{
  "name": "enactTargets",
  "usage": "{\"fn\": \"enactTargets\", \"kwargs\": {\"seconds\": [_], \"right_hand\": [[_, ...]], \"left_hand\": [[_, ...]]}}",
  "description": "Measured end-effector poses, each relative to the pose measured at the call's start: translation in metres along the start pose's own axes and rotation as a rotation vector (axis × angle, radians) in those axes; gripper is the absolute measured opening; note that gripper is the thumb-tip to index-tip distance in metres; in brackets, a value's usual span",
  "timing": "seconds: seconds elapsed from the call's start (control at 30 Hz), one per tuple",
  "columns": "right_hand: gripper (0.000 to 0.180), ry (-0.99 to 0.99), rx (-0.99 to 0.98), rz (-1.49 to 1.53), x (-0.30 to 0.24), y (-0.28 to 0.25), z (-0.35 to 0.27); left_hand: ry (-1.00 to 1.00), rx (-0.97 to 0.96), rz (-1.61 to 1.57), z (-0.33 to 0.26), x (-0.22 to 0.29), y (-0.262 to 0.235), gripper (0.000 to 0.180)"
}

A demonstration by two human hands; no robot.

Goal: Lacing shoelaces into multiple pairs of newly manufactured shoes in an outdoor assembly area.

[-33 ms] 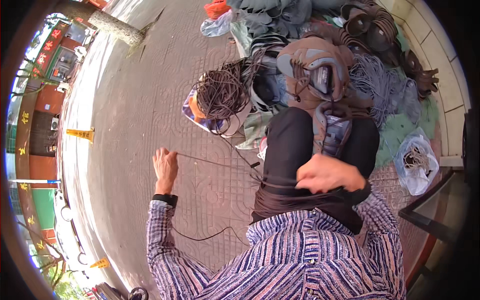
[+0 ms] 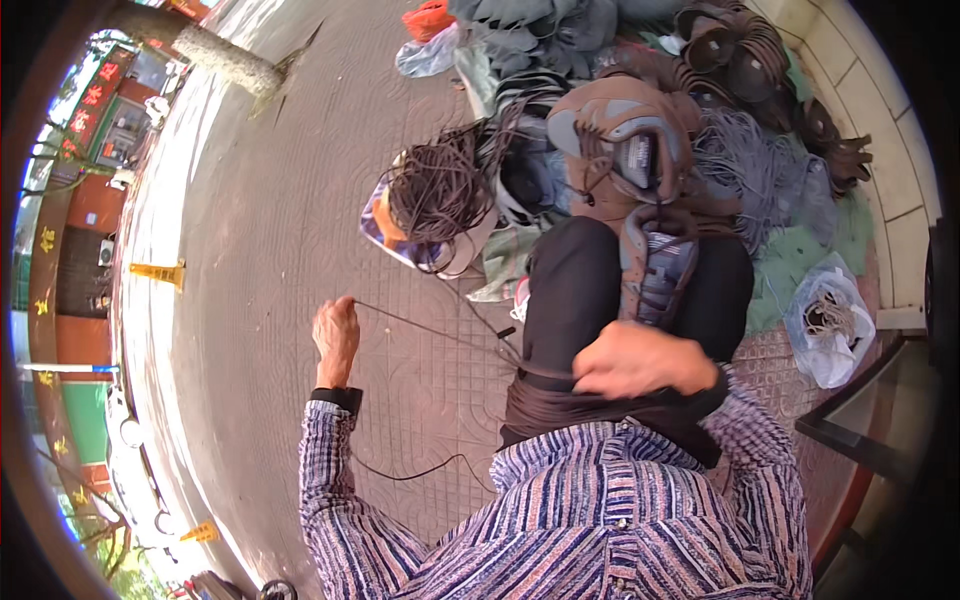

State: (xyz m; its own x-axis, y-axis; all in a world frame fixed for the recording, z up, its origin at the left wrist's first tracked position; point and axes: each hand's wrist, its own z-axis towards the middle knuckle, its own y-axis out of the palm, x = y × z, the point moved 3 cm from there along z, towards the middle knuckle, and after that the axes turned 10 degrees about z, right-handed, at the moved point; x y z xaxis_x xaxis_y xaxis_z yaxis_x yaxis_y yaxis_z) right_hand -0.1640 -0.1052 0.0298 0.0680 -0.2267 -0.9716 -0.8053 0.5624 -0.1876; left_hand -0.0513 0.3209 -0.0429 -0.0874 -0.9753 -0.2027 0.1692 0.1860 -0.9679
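Observation:
My left hand (image 2: 337, 330), out over the pavement on the left, is closed on a thin brown shoelace (image 2: 430, 331). The lace runs taut from its fingertips to my lap. Over my thighs my right hand (image 2: 645, 362) is curled and blurred, with the lace reaching its fingertips. More dark laces (image 2: 555, 405) lie across my lap. A brown and grey shoe (image 2: 632, 258) stands between my knees, its dark laces loosely threaded. Just beyond it is a matching shoe (image 2: 620, 120). A big tangle of brown laces (image 2: 437, 187) rests on a bag left of my knees.
Grey laces (image 2: 742, 165) are heaped right of the shoes. Brown curved pieces (image 2: 750, 60) and grey pieces (image 2: 545, 35) pile up at the far side. A clear plastic bag (image 2: 830, 320) with pale cord sits on the right, near a dark metal frame (image 2: 850, 440) and tiled wall (image 2: 880, 130).
My right hand has moved a little left and toward me across my lap. The left hand stays nearly in place, and the lace between them slopes more steeply.

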Motion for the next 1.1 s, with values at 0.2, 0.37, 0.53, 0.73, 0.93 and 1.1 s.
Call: {"fn": "enactTargets", "kwargs": {"seconds": [0.2,0.37,0.53,0.73,0.93,1.1], "right_hand": [[0.015,-0.280,-0.176,-0.142,0.008,0.102,0.050],[0.011,-0.105,0.474,-0.024,0.004,0.042,-0.008],[0.024,0.336,0.980,0.186,0.034,-0.005,-0.069],[0.042,0.386,0.821,0.417,0.031,-0.008,-0.069],[0.061,0.263,0.639,0.875,0.041,-0.012,-0.073],[0.065,0.320,0.417,0.836,0.051,-0.020,-0.069]], "left_hand": [[-0.398,-0.329,-1.706,0.042,0.160,-0.032,0.017],[0.184,-0.804,-1.491,0.009,0.276,-0.092,0.017],[0.336,-0.644,-1.209,-0.016,0.317,-0.094,0.019],[0.379,-0.407,-0.931,-0.018,0.327,-0.101,0.014],[0.350,-0.229,-0.925,-0.027,0.336,-0.102,0.011],[0.473,-0.026,-0.847,-0.031,0.340,-0.106,0.006]]}}
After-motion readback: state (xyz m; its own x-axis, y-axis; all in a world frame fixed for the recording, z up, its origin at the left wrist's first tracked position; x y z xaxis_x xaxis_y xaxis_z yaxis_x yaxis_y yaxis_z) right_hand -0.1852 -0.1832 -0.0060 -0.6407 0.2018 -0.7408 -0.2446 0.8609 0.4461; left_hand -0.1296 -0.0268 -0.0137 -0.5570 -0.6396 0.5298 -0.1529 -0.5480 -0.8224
